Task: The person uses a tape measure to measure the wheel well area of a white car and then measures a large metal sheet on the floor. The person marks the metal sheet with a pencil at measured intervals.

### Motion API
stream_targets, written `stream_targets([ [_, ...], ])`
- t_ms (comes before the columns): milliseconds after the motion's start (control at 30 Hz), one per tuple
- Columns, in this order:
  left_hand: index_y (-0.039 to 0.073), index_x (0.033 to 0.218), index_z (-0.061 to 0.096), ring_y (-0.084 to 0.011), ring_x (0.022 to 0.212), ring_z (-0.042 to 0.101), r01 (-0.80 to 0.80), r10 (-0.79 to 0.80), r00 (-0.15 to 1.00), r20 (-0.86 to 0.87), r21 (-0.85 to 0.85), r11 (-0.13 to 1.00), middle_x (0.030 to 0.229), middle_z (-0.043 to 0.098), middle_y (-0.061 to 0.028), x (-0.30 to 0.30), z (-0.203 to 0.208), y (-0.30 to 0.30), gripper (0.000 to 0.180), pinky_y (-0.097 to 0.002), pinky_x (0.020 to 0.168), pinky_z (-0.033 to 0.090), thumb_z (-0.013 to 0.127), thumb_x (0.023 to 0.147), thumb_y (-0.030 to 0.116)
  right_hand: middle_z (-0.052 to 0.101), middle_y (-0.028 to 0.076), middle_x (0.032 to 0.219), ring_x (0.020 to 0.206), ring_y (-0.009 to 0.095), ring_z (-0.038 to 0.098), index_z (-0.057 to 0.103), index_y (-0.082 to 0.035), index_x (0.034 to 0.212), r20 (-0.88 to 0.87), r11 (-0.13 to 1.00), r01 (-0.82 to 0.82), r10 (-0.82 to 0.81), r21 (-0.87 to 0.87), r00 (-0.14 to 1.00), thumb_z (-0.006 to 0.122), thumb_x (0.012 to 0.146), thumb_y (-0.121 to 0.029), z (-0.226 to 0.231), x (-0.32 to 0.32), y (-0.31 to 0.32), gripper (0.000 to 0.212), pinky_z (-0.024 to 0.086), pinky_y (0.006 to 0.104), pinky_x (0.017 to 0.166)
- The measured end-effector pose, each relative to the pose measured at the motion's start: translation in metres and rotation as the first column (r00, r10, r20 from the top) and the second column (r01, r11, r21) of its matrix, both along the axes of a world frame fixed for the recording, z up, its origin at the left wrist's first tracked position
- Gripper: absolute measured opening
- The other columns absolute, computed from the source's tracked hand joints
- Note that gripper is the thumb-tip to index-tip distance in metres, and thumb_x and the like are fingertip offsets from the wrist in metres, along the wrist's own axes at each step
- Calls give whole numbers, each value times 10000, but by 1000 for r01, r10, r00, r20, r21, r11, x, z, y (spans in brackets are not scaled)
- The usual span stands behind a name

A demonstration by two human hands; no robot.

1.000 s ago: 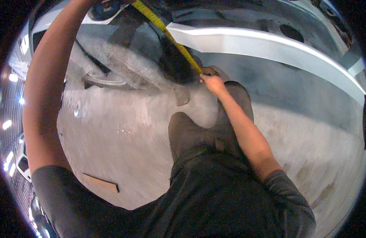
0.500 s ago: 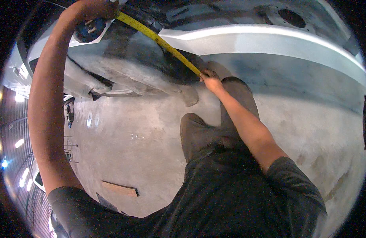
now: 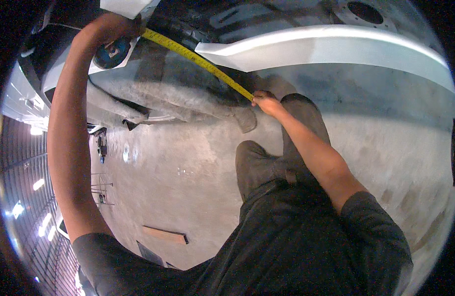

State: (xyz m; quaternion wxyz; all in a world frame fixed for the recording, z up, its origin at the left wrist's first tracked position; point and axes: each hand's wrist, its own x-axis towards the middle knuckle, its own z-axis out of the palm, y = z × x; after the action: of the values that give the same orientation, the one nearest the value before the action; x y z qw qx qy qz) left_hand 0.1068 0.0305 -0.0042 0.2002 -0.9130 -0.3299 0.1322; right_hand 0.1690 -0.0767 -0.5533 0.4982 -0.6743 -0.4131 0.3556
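Observation:
A yellow tape measure blade (image 3: 200,60) stretches taut and slanting between my two hands. My left hand (image 3: 114,28) is raised at the upper left against the vehicle's body, closed around the blade's upper end; its fingertips are in shadow, and I cannot make out the tape's case. Lower down, near my knee, my right hand (image 3: 268,102) pinches the other end of the blade. The blade passes in front of a white curved body panel (image 3: 306,47) and a dark, dusty underside. Just below my left wrist sits a round dark-blue part (image 3: 112,52) in a white panel.
Grey fabric-like lining (image 3: 163,93) hangs low along the vehicle's edge. At the top right is a metal plate with a round hole (image 3: 365,12). A wooden board (image 3: 164,235) lies on the concrete floor (image 3: 188,167). A thin metal stand (image 3: 103,187) is farther left.
My view has shifted slightly, so most of the scene sits farther right. More of a white panel now shows above my left hand. Both hands keep hold of the stretched blade.

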Motion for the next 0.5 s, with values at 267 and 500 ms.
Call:
stream_targets([
  [267, 60, 984, 665, -180, 684, 629, 72, -72, 997, -4, 81, 994, 800, 690, -96, -6, 1, 12, 294, -339, 647, 508, 700, 811, 295, 653, 120, 922, 879, 271, 615, 649, -95, 931, 17, 999, 8, -9, 43, 1000, 514, 827, -305, 11, -15, 3, 270, 453, 384, 794],
  [500, 65, 977, 666, -168, 695, 625, -16, 30, 995, -96, 145, 989, 832, 692, -78, -3, 3, 8, 283, -332, 657, 507, 699, 820, 298, 654, 139, 964, 904, 285, 618, 655, -111, 1011, 47, 1000, -15, 16, -22, 999, 564, 776, -312, 18, -8, 4, 322, 460, 399, 788],
])
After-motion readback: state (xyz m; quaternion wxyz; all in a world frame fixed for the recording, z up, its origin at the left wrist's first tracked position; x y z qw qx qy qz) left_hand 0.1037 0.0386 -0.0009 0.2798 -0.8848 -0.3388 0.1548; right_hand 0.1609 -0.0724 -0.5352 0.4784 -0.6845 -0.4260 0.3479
